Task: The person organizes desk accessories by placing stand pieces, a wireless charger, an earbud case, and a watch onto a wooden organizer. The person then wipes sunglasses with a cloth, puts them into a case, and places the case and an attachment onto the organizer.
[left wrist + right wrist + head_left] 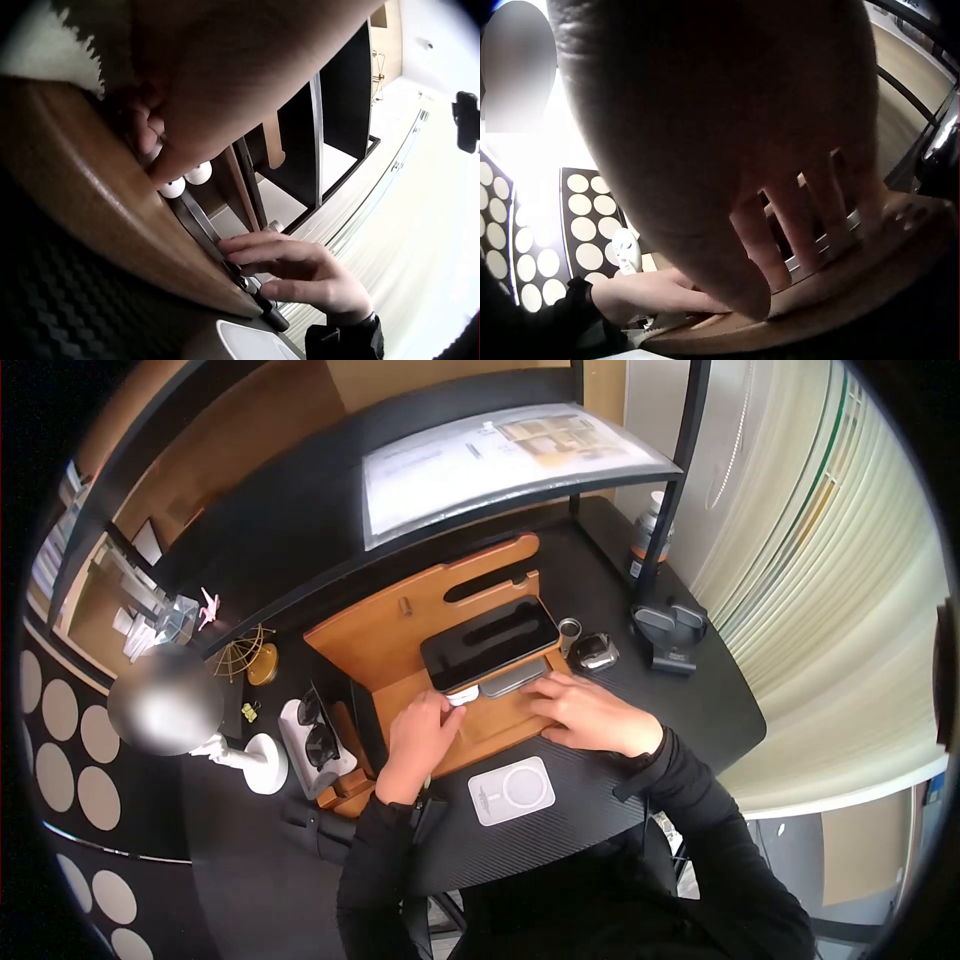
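A brown wooden organizer (490, 735) lies with its panel raised at the back and a dark phone (490, 643) propped above its tray. The left hand (420, 738) is at the tray's left part, where thumb and finger pinch a small white item (463, 696); two white rounded ends (199, 173) show beside the fingertips in the left wrist view. A flat grey object (514, 677) lies in the tray to its right. The right hand (595, 715) rests on the tray's right front edge, fingers spread and slightly bent in the right wrist view.
In front of the organizer lies a white card-like pad (512, 791). Sunglasses (320, 743) on a white holder and a lamp (264, 763) stand left. A dark glossy case (594, 652), a ring (570, 627) and a black stand (672, 632) are right. A shelf (500, 465) overhangs behind.
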### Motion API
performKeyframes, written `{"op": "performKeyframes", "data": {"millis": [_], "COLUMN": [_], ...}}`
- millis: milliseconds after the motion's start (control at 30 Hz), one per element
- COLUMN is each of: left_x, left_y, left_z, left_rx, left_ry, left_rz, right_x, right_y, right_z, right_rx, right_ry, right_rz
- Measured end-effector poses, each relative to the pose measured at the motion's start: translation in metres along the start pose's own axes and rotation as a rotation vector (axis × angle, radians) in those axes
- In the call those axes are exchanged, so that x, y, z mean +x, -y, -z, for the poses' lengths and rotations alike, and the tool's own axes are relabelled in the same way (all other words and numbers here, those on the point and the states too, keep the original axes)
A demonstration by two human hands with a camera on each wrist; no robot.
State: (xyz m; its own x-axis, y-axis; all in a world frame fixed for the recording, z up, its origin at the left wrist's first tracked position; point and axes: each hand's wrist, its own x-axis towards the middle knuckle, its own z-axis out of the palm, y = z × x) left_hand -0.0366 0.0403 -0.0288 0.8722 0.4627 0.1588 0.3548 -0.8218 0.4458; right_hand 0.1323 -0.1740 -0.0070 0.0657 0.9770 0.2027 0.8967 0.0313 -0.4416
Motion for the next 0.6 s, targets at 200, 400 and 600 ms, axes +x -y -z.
{"op": "performKeyframes", "data": {"millis": [200,400,600], "left_x": [-0.001,-0.007,-0.039], "left_y": [0.002,-0.009,-0.062], "left_z": [-0.003,0.011,0.045], "left_rx": [0.021,-0.056,0.033], "left_ry": [0.003,0.023,0.265], "left_rz": [0.004,-0.014,-0.233], "right_x": [-0.001,-0.007,-0.026], "right_y": [-0.003,-0.025,-0.046], "right_z": [-0.006,0.011,0.021], "right_rx": [0.08,0.099,-0.314], "right_ry": [-0.107,-0.165,-0.273], "right_rz": [0.061,0.049,-0.323]}}
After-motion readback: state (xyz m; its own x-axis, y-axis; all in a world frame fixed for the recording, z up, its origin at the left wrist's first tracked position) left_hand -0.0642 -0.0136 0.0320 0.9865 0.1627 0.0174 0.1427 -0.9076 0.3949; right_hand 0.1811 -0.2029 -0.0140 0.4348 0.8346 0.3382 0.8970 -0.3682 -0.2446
